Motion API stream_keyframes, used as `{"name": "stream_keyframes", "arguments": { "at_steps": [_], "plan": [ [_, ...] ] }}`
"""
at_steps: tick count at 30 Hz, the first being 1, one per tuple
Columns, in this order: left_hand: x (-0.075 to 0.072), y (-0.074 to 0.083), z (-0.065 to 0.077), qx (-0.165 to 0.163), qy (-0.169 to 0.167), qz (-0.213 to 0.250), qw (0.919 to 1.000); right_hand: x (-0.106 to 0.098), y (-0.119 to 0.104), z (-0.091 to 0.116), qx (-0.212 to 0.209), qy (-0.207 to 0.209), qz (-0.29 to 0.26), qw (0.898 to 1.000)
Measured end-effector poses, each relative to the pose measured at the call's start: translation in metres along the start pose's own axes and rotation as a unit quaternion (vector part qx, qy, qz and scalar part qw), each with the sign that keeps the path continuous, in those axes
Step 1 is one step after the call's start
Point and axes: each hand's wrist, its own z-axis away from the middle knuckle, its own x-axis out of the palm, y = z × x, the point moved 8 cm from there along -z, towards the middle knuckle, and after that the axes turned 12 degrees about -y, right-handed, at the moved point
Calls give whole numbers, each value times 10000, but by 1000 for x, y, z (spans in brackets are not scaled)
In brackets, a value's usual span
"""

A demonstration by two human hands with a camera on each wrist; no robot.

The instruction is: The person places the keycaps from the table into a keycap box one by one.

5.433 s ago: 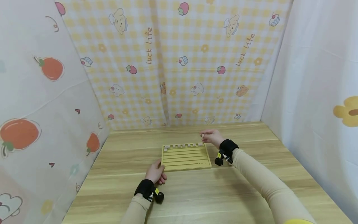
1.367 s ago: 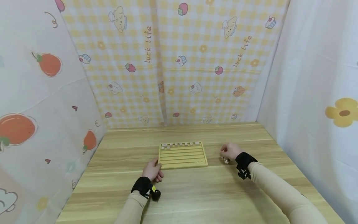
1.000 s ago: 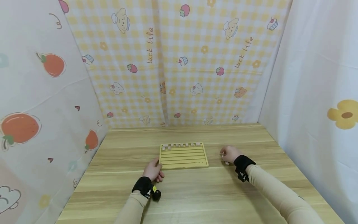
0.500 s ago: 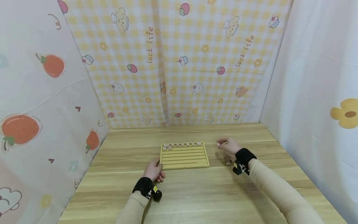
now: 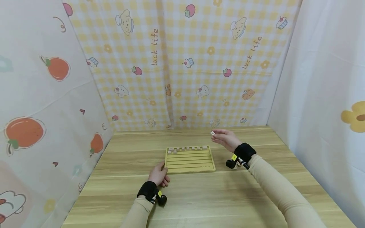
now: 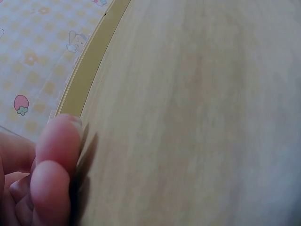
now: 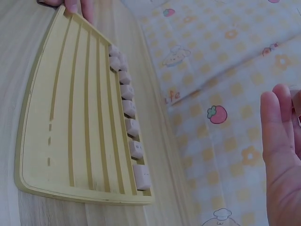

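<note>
A yellow grooved tray (image 5: 189,162) lies on the table. Pale keycaps (image 7: 132,127) line its back groove, and two more sit at the left of the second groove. At the tray's front left corner, my left hand (image 5: 157,175) grips the edge, thumb on the rim; its curled fingertips (image 6: 49,186) show beside the front edge in the left wrist view. My right hand (image 5: 226,139), raised above the table behind the tray's right back corner, pinches a small white keycap (image 5: 213,134) between thumb and fingers. In the right wrist view that keycap is mostly cut off.
Loose keycaps (image 5: 239,165) lie right of the tray, mostly hidden behind the right wrist camera (image 5: 231,163). A yellow checked curtain (image 5: 188,95) hangs along the table's back edge, with white curtains (image 5: 310,95) at both sides.
My right hand has picked a keycap from the loose ones and lifted it up and leftward. Since the oldest frame, the second groove has gained one keycap. My left hand keeps its place.
</note>
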Motion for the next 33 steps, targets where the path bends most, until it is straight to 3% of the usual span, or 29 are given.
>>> {"name": "stream_keyframes", "arguments": {
  "at_steps": [10, 14, 17, 20, 24, 31, 33],
  "plan": [
    [0, 0, 2, -70, 18, 69, 9999, 12, 8, -9, 134, 10, -456, 9989],
    [0, 2, 3, 8, 22, 60, 10000, 19, 11, -16, 175, 77, -69, 9998],
    [1, 2, 2, 49, 8, 80, 10000, 26, 12, -24, 125, 39, 565, 9983],
    [3, 1, 3, 41, -6, 110, 9999, 36, 11, -32, 183, 121, 1575, 9873],
    [3, 1, 4, 7, -11, 126, 9999, 51, 8, -42, 291, 131, 2606, 9649],
    [0, -1, 0, -23, 13, 72, 10000, 63, 18, -62, 48, 109, 3432, 9392],
    [0, -1, -1, 0, 10, 69, 10000, 65, 25, -67, -59, 67, 3749, 9270]
  ]
}}
